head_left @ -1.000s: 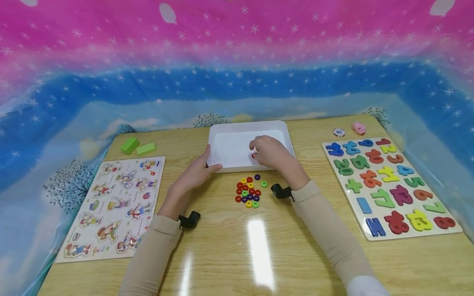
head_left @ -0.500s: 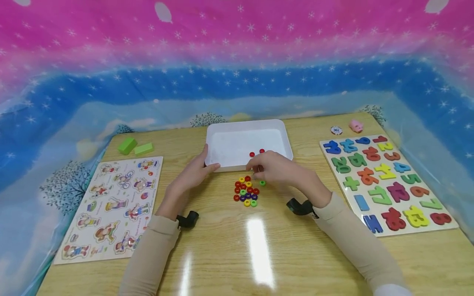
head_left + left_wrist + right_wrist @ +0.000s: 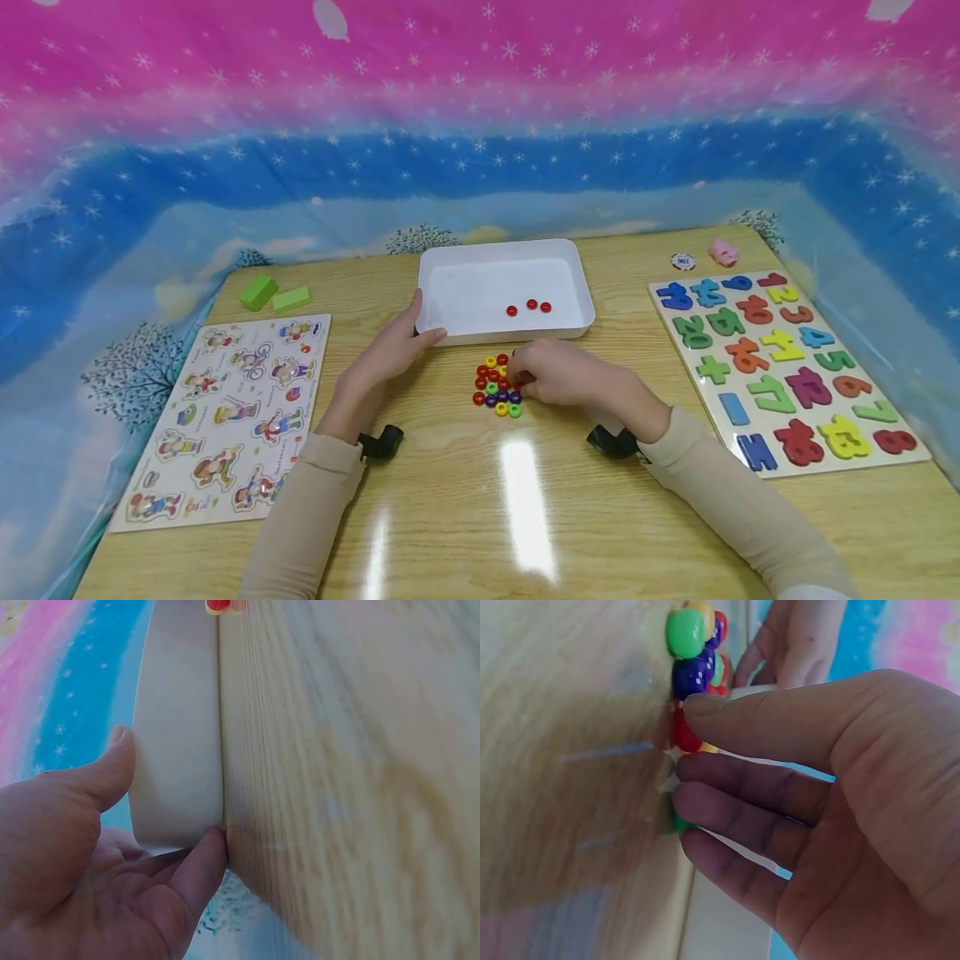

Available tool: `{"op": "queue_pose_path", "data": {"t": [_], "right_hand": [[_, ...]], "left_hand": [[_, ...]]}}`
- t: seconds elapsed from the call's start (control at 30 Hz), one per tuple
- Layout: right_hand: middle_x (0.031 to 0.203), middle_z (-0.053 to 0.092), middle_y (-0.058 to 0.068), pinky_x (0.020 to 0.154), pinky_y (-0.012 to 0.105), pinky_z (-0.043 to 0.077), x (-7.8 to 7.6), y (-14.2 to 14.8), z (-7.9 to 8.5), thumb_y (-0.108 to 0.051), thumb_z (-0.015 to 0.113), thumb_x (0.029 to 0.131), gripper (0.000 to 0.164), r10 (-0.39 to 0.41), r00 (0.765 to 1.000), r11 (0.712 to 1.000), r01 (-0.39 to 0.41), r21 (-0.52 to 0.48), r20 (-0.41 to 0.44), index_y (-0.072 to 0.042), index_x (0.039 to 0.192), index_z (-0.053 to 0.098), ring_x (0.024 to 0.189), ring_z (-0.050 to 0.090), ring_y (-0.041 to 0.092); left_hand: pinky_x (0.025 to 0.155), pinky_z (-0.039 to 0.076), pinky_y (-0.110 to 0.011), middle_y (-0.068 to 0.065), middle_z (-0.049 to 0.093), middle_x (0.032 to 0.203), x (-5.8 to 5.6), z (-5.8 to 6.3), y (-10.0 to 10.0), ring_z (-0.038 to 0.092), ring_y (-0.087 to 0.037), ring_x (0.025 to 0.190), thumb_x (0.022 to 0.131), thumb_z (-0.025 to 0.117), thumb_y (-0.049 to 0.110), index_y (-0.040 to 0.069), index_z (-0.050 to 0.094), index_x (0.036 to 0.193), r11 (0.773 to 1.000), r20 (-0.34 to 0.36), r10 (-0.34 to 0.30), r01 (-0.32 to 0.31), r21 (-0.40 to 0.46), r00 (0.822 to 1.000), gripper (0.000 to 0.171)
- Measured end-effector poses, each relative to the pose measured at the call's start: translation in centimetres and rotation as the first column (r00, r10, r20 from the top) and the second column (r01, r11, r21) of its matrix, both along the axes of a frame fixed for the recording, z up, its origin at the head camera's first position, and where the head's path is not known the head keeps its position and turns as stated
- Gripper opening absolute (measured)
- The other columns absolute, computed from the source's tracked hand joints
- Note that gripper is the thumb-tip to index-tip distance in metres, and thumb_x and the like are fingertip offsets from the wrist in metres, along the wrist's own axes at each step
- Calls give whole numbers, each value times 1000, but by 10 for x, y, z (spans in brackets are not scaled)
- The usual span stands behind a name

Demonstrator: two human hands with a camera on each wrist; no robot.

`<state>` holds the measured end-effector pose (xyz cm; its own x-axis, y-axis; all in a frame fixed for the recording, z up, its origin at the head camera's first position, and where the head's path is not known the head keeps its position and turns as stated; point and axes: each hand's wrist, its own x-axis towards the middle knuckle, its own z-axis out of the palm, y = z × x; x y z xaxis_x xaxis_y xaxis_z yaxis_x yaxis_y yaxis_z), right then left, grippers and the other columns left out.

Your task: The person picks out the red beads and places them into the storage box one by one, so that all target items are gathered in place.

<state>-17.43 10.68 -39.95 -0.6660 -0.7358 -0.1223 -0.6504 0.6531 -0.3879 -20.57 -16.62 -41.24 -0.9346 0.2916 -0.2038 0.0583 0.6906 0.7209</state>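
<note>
My left hand (image 3: 388, 352) holds the near left corner of a white tray (image 3: 468, 292), thumb at the rim and fingers against the outer wall. Three red ring beads (image 3: 532, 304) lie inside, toward the tray's right. In front of it is a cluster of red, yellow, green and purple ring beads (image 3: 503, 396) on the table. At the cluster's right edge my right hand (image 3: 562, 373) pinches a red ring bead (image 3: 685, 733) between thumb and index finger, low at the tabletop. Its other fingers partly cover a green bead (image 3: 681, 823).
A picture puzzle board (image 3: 217, 433) lies on the left, two green blocks (image 3: 291, 299) behind it. On the right are a number puzzle board (image 3: 817, 458), a poker chip (image 3: 683, 262) and a pink pig figure (image 3: 723, 252). A printed cloth (image 3: 480, 158) hangs around the table.
My right hand has come out of the tray and back to the bead cluster, leaving three red beads visible inside. My left hand keeps its hold on the tray corner.
</note>
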Motion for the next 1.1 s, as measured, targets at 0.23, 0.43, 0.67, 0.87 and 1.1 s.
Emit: {"op": "queue_pose_path", "data": {"t": [0.23, 0.43, 0.67, 0.87, 1.1], "right_hand": [[86, 61, -11, 69, 24, 45, 3, -1, -3, -18, 66, 84, 8, -3, 999, 1000, 5, 28, -52, -23, 89, 68, 73, 52, 6], [87, 64, -10, 71, 24, 47, 2, -1, -4, -13, 65, 84, 11, -7, 997, 1000, 7, -1, -74, -21, 90, 70, 75, 54, 6], [92, 65, -8, 72, 25, 47, -8, 3, 13, -13, 64, 84, 15, -52, 995, 998, 48, -52, -80, -19, 95, 71, 79, 54, 9], [90, 65, -5, 67, 26, 46, -26, 12, 32, -14, 65, 84, 15, -140, 983, 981, 121, -153, -118, -15, 97, 72, 75, 55, 10], [92, 67, 0, 71, 29, 48, -57, 17, 28, -18, 64, 87, 17, -223, 972, 957, 204, -205, -70, -11, 101, 70, 79, 57, 14]], "left_hand": [[117, 16, -45, -2, -1, 158, -1, -1, 0, 7, -20, 145, 94, 45, 47, 21, -12, 148, 1000, 1, -1, 1, -9, 1000, 83], [117, 17, -45, -2, 0, 158, -1, -1, 0, 7, -20, 145, 94, 45, 47, 23, -12, 148, 1000, 3, 2, -2, -7, 1000, 83], [116, 17, -46, -2, -1, 158, 0, 1, 0, 7, -21, 145, 94, 45, 46, 22, -12, 148, 1000, -1, 3, -3, -3, 1000, 83], [117, 16, -46, -2, -2, 158, 0, 0, 0, 6, -21, 145, 95, 45, 45, 21, -12, 148, 1000, -7, -5, 5, -1, 1000, 82], [116, 17, -46, -2, -2, 158, 1, 0, 1, 6, -21, 145, 95, 44, 45, 21, -12, 148, 1000, -7, -6, 6, 0, 1000, 82]]}}
